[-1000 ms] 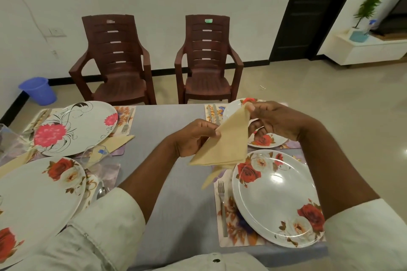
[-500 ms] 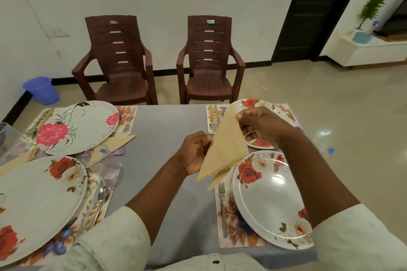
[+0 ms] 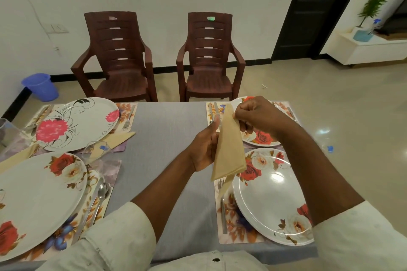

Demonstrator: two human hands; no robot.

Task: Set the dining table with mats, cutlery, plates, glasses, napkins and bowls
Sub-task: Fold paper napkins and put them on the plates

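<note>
Two brown chairs (image 3: 119,59), blue bucket (image 3: 40,86)

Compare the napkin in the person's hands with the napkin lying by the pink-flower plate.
The held napkin hangs upright in the air, pinched at its tip by the right hand and gripped along its edge by the left hand; the far napkin lies flat on the table, touched by no hand. The held one shows a broad triangle, the far one a narrower strip. Both are beige and folded.

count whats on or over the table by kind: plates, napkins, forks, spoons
plates: 4
napkins: 3, one held, two lying
forks: 3 plainly visible
spoons: 1 plainly visible
total: 11
</note>
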